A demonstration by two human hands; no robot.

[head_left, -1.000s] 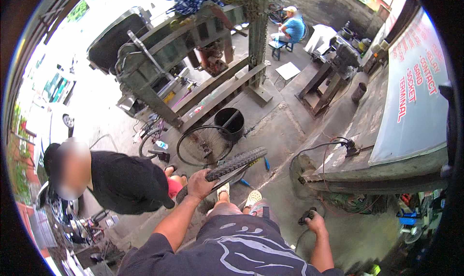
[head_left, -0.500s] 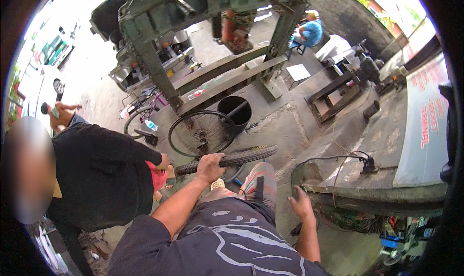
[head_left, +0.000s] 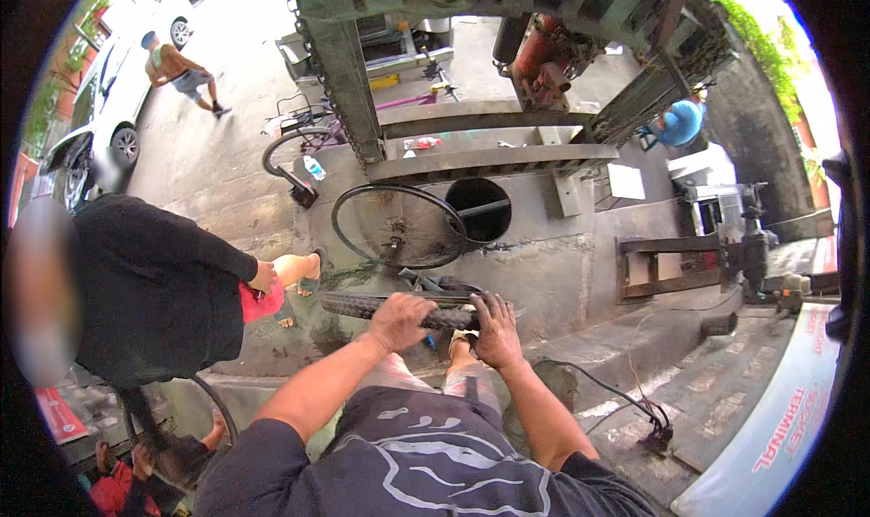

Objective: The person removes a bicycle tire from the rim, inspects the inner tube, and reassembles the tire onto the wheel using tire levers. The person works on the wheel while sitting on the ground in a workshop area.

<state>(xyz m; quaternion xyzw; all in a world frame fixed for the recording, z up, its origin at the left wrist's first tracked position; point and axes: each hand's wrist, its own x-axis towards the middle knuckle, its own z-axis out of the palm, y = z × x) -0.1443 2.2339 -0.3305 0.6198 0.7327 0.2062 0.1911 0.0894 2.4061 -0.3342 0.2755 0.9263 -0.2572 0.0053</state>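
A black bicycle tyre [head_left: 349,306] with a knobbly tread is held in front of my legs, seen nearly edge-on. My left hand [head_left: 399,322] is closed over the tread left of its middle. My right hand [head_left: 497,329] lies over its right end, fingers bent across the top; their tips are partly hidden. Just beyond the tyre, a spoked bicycle wheel [head_left: 396,242] leans near a dark round bucket [head_left: 498,236]. Below my hands a small blue tool [head_left: 430,342] shows on the ground beside my foot.
A person in black [head_left: 163,281] stands close on my left. A heavy metal press frame [head_left: 494,165] rises ahead. A plastic bottle [head_left: 314,167] lies left of it. On the right are a raised concrete ledge [head_left: 580,395], a cable [head_left: 603,386] and a banner [head_left: 770,426].
My right hand has come from beside the ledge onto the tyre, whose right end is now lower. My left hand stays on it. The view has swung to the right.
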